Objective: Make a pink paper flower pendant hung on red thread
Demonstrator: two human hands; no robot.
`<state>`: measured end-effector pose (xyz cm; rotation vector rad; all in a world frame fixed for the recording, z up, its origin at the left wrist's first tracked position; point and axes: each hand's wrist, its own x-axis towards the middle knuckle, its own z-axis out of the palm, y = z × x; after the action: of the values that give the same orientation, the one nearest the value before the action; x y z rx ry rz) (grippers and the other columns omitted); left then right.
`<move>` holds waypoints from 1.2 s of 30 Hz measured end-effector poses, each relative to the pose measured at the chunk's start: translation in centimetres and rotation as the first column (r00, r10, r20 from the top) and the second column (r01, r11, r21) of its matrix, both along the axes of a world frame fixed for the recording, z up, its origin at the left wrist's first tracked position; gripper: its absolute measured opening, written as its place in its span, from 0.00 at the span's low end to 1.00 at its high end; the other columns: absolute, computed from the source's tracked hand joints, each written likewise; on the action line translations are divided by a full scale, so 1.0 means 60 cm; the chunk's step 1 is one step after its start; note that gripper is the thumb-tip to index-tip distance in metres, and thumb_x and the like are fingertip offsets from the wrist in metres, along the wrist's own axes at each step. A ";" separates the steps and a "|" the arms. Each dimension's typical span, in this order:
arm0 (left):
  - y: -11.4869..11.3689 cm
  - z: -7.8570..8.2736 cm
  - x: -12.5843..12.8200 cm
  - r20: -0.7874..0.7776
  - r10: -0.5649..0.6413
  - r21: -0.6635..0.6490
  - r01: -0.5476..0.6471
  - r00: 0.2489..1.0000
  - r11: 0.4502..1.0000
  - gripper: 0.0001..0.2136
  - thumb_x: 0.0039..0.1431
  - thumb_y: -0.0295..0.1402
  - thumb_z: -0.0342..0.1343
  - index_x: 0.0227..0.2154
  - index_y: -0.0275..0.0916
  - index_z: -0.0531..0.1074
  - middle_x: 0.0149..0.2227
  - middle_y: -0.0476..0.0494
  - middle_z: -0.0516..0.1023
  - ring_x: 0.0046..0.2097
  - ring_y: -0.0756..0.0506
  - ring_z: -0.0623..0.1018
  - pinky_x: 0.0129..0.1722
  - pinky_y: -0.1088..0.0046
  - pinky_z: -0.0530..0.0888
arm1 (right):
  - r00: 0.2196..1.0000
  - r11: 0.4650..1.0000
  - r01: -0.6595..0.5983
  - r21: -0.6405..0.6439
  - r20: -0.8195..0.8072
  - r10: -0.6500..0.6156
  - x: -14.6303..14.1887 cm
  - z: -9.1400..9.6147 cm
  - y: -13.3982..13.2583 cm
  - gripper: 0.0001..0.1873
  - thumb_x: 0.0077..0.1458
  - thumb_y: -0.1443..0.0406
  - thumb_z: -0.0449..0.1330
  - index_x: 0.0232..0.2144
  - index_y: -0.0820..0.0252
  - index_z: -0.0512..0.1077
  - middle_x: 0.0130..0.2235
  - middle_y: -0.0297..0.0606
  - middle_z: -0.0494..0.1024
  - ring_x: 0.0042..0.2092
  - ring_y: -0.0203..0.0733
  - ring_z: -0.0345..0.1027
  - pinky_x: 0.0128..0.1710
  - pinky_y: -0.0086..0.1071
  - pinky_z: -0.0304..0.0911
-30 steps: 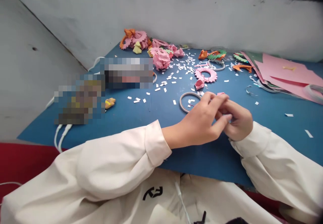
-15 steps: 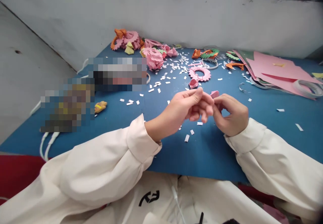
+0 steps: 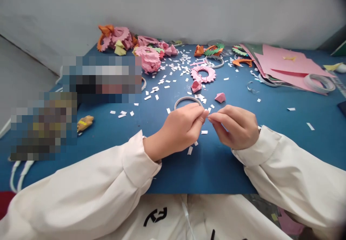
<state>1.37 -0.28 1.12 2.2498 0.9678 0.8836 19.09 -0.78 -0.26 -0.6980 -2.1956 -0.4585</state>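
My left hand point(image 3: 183, 126) is closed, knuckles up, around the near side of a narrow roll of tape point(image 3: 187, 98), whose upper rim arches above the fingers. Its thumb and forefinger pinch together at the right. Almost touching them are the pinched fingertips of my right hand point(image 3: 236, 126); whatever lies between those is too small to make out. Just beyond the right hand a folded pink paper piece point(image 3: 220, 97) rests on the blue table point(image 3: 221, 175). Behind it are another pink folded piece point(image 3: 196, 86) and a pink toothed paper ring point(image 3: 203, 74).
Small white paper slips point(image 3: 175, 66) are strewn over the table. Heaped paper shapes point(image 3: 148, 57) stand at the back left. Pink sheets point(image 3: 286, 65) lie at the right under a wide tape roll point(image 3: 319, 84). Blurred-out items point(image 3: 105, 77) and white cables point(image 3: 23, 177) occupy the left.
My left hand has turned from loosely curled, fingers showing, to knuckles up and pinching, and the tape roll now shows above it. My right hand stays pinched. The view has shifted somewhat right.
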 end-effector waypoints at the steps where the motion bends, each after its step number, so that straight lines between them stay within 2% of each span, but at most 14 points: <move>1: 0.001 0.004 -0.001 0.021 -0.037 -0.083 0.038 0.999 0.996 0.14 0.64 0.31 0.42 0.22 0.36 0.63 0.24 0.49 0.65 0.29 0.51 0.65 0.31 0.74 0.61 | 1.000 0.999 0.008 -0.036 -0.030 -0.009 0.000 0.000 -0.001 0.07 0.50 0.74 0.58 0.33 0.61 0.67 0.26 0.37 0.71 0.27 0.35 0.64 0.26 0.28 0.60; 4: 0.008 0.018 -0.004 0.115 -0.133 -0.372 0.166 0.984 0.913 0.16 0.64 0.33 0.41 0.21 0.36 0.61 0.23 0.51 0.63 0.27 0.53 0.64 0.29 0.76 0.61 | 0.991 0.991 0.051 -0.125 -0.114 -0.066 0.000 0.003 -0.005 0.08 0.50 0.73 0.58 0.34 0.59 0.67 0.28 0.38 0.72 0.27 0.35 0.65 0.26 0.28 0.61; 8: 0.016 0.022 -0.005 0.196 -0.162 -0.630 0.251 0.967 0.735 0.18 0.63 0.36 0.43 0.18 0.36 0.58 0.21 0.51 0.60 0.25 0.53 0.62 0.28 0.76 0.60 | 0.979 0.988 0.116 -0.106 -0.154 -0.132 -0.001 0.009 -0.008 0.10 0.49 0.74 0.58 0.34 0.56 0.67 0.28 0.37 0.72 0.26 0.34 0.64 0.26 0.28 0.63; 12: 0.017 0.018 -0.007 0.443 -0.119 -0.736 0.436 0.889 0.517 0.18 0.62 0.37 0.45 0.18 0.36 0.54 0.20 0.53 0.55 0.23 0.54 0.55 0.24 0.75 0.53 | 0.966 0.978 0.117 -0.173 -0.210 -0.153 -0.004 0.012 -0.005 0.09 0.50 0.75 0.59 0.32 0.57 0.68 0.27 0.36 0.71 0.25 0.32 0.61 0.26 0.26 0.62; 14: 0.015 0.019 -0.008 0.542 -0.071 -0.734 0.513 0.837 0.446 0.18 0.62 0.37 0.45 0.18 0.36 0.54 0.21 0.52 0.53 0.24 0.53 0.56 0.24 0.75 0.53 | 0.954 0.964 0.073 -0.256 -0.264 -0.142 -0.007 0.013 -0.003 0.07 0.50 0.74 0.58 0.30 0.59 0.68 0.26 0.35 0.70 0.25 0.31 0.59 0.25 0.27 0.61; 17: 0.013 0.025 -0.009 0.568 -0.017 -0.731 0.514 0.823 0.448 0.16 0.63 0.36 0.44 0.20 0.36 0.57 0.24 0.51 0.56 0.27 0.52 0.60 0.29 0.74 0.58 | 0.927 0.897 -0.059 -0.438 -0.358 -0.114 -0.011 0.017 -0.005 0.05 0.52 0.73 0.58 0.28 0.60 0.69 0.25 0.34 0.70 0.25 0.31 0.60 0.24 0.27 0.60; 20: 0.013 0.030 -0.010 0.511 -0.103 -0.737 0.497 0.853 0.458 0.16 0.64 0.36 0.43 0.21 0.36 0.60 0.28 0.48 0.60 0.34 0.50 0.64 0.35 0.73 0.61 | 0.869 0.777 -0.243 -0.581 -0.486 -0.091 -0.014 0.022 -0.011 0.05 0.53 0.73 0.57 0.30 0.60 0.71 0.27 0.36 0.72 0.27 0.31 0.65 0.23 0.26 0.62; 22: 0.014 0.032 -0.012 0.498 -0.131 -0.732 0.496 0.857 0.467 0.15 0.64 0.35 0.42 0.22 0.36 0.61 0.29 0.48 0.61 0.36 0.49 0.64 0.38 0.74 0.62 | 0.824 0.735 -0.319 -0.599 -0.558 -0.097 -0.015 0.023 -0.015 0.06 0.53 0.73 0.57 0.31 0.60 0.73 0.29 0.36 0.73 0.27 0.31 0.66 0.23 0.26 0.64; 23: 0.016 0.031 -0.013 0.502 -0.120 -0.729 0.494 0.856 0.474 0.15 0.64 0.35 0.42 0.23 0.36 0.62 0.30 0.48 0.61 0.37 0.50 0.64 0.39 0.75 0.62 | 0.812 0.735 -0.327 -0.593 -0.574 -0.101 -0.015 0.024 -0.016 0.06 0.52 0.73 0.58 0.32 0.60 0.73 0.29 0.36 0.73 0.27 0.31 0.67 0.23 0.26 0.64; 26: 0.020 0.029 -0.017 0.524 -0.067 -0.731 0.489 0.849 0.476 0.14 0.64 0.35 0.43 0.23 0.36 0.62 0.30 0.48 0.60 0.36 0.51 0.64 0.39 0.76 0.62 | 0.833 0.787 -0.280 -0.550 -0.547 -0.086 -0.016 0.025 -0.018 0.09 0.51 0.75 0.59 0.34 0.60 0.74 0.28 0.35 0.74 0.28 0.32 0.67 0.23 0.25 0.63; 29: 0.023 0.027 -0.019 0.512 -0.058 -0.756 0.482 0.857 0.444 0.15 0.64 0.36 0.44 0.22 0.36 0.61 0.29 0.49 0.61 0.35 0.51 0.64 0.38 0.77 0.62 | 0.857 0.823 -0.226 -0.521 -0.508 -0.086 -0.018 0.027 -0.018 0.11 0.50 0.76 0.58 0.35 0.60 0.75 0.29 0.37 0.74 0.29 0.32 0.67 0.24 0.26 0.64; 31: 0.024 0.026 -0.019 0.498 -0.069 -0.778 0.480 0.865 0.406 0.15 0.64 0.37 0.43 0.22 0.37 0.60 0.30 0.48 0.63 0.36 0.50 0.65 0.38 0.77 0.63 | 0.850 0.827 -0.184 -0.532 -0.509 -0.138 -0.018 0.027 -0.015 0.11 0.50 0.75 0.58 0.34 0.59 0.75 0.29 0.37 0.75 0.29 0.32 0.67 0.24 0.26 0.63; 33: 0.026 0.025 -0.018 0.510 -0.082 -0.782 0.501 0.856 0.370 0.16 0.63 0.38 0.43 0.21 0.37 0.58 0.31 0.46 0.64 0.38 0.49 0.66 0.40 0.75 0.63 | 0.835 0.810 -0.151 -0.567 -0.512 -0.203 -0.017 0.025 -0.012 0.10 0.50 0.75 0.58 0.34 0.58 0.75 0.29 0.35 0.73 0.27 0.31 0.66 0.22 0.25 0.62; 36: 0.029 0.025 -0.017 0.541 -0.069 -0.788 0.534 0.838 0.306 0.17 0.63 0.39 0.43 0.20 0.37 0.56 0.31 0.46 0.67 0.38 0.48 0.67 0.41 0.74 0.64 | 0.823 0.724 -0.172 -0.668 -0.501 -0.267 -0.013 0.020 -0.011 0.14 0.52 0.73 0.57 0.41 0.57 0.72 0.28 0.33 0.70 0.25 0.29 0.62 0.22 0.25 0.61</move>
<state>0.32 1.48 2.59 1.0757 0.5244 0.3817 18.32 -1.42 0.95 -1.1196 -1.7108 0.5628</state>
